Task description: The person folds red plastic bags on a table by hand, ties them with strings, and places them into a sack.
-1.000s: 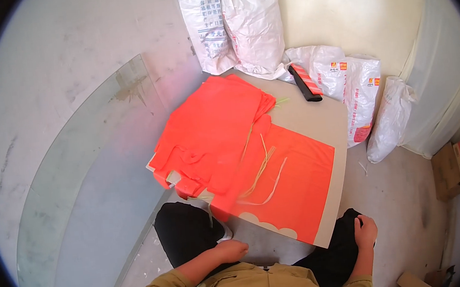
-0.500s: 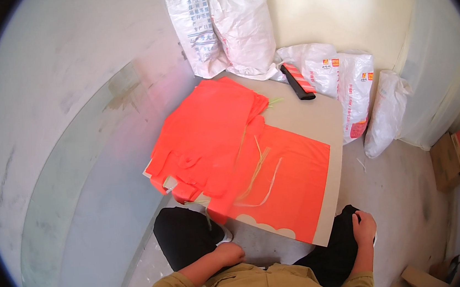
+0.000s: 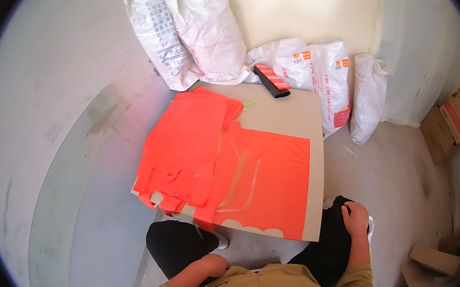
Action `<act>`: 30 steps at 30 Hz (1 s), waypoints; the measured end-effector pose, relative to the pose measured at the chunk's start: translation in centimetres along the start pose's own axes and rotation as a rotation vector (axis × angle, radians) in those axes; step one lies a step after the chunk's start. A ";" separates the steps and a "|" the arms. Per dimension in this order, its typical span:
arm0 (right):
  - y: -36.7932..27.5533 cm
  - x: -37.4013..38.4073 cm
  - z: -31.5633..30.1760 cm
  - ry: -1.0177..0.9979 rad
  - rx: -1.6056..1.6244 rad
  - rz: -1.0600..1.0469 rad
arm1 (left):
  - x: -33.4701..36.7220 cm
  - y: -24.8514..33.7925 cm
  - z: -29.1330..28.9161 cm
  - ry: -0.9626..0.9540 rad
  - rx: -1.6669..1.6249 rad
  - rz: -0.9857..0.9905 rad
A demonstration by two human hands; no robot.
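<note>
Two bare hands show in the head view, both low in the picture and well apart from each other. The left hand (image 3: 215, 264) rests by the left thigh of a pair of black cloth trousers (image 3: 180, 245); its fingers are turned out of sight, so whether they are spread or pressed together cannot be told. The right hand (image 3: 355, 219) lies on the right knee, its fingers bent inward close to one another; whether they pinch the cloth cannot be told. In front of the knees is a flat tan board (image 3: 288, 113). On its nearer right part lies a smooth orange-red sheet of thin material (image 3: 283, 177), spread flat, tan scallops showing along its near edge. A loose, layered heap of the same orange-red material (image 3: 179, 132) covers the board's left side, one strip hanging over the near edge. Thin, blurred yellowish strands (image 3: 239, 170) lie across the sheet, beside the heap. At the far edge sits a long black object with red-and-white stripes (image 3: 271, 79), near a row of white woven sacks (image 3: 211, 32). To the left, a translucent greenish curved-edged panel (image 3: 56, 237) stands against the pale wall; on the far right are brown cardboard boxes (image 3: 440, 133).
</note>
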State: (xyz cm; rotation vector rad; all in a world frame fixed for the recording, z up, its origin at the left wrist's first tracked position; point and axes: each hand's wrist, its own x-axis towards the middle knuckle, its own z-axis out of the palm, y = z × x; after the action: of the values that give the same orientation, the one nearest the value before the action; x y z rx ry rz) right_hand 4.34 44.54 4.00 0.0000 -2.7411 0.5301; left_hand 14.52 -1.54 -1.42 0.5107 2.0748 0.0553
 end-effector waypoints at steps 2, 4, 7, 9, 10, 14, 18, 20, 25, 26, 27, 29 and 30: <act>0.1 -0.2 0.1 -0.002 0.009 -0.001 | -1.2 -0.6 -0.6 0.020 -0.001 0.034; 0.0 -0.2 0.1 -0.029 0.007 0.022 | -2.6 -0.9 -1.9 0.044 -0.009 0.068; 0.0 -0.4 -0.1 -0.030 0.001 0.019 | -5.0 -1.1 -3.8 0.044 0.085 -0.106; 0.2 -0.6 0.0 -0.023 0.009 0.014 | -6.5 -1.5 -3.8 0.393 0.313 -0.210; 0.3 -0.6 0.1 -0.013 0.015 0.010 | -6.4 -1.5 -3.7 0.387 0.308 -0.211; -0.2 -0.2 0.1 -0.013 -0.024 -0.004 | -5.3 -0.8 -1.3 0.367 0.247 -0.117; -0.1 -0.2 0.2 -0.028 -0.033 0.006 | -4.5 -0.2 -1.6 0.244 -0.128 0.122; 0.0 -0.3 0.4 -0.035 -0.026 0.007 | -4.6 -0.4 -1.6 0.324 -0.546 0.323; -0.1 -0.4 0.3 -0.022 -0.072 -0.001 | -4.8 -1.9 -3.6 0.639 -0.467 0.234; -0.2 -0.4 0.2 -0.025 -0.072 -0.006 | -4.9 -2.2 -4.0 0.750 -0.548 0.178; -0.3 -0.4 0.2 -0.026 -0.070 -0.004 | -5.1 -2.6 -4.3 0.861 -0.627 0.118; -0.4 -0.4 0.2 -0.029 -0.067 -0.006 | -5.1 -3.5 -4.8 0.921 -0.709 0.122; -0.5 -0.3 0.2 -0.036 -0.076 -0.006 | -5.1 -4.0 -5.0 0.979 -0.788 0.128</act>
State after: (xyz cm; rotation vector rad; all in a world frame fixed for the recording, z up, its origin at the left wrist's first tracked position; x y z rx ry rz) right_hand 4.64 43.98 3.89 -0.0010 -2.7933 0.4286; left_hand 11.33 -6.31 4.36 0.0963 2.6585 1.3697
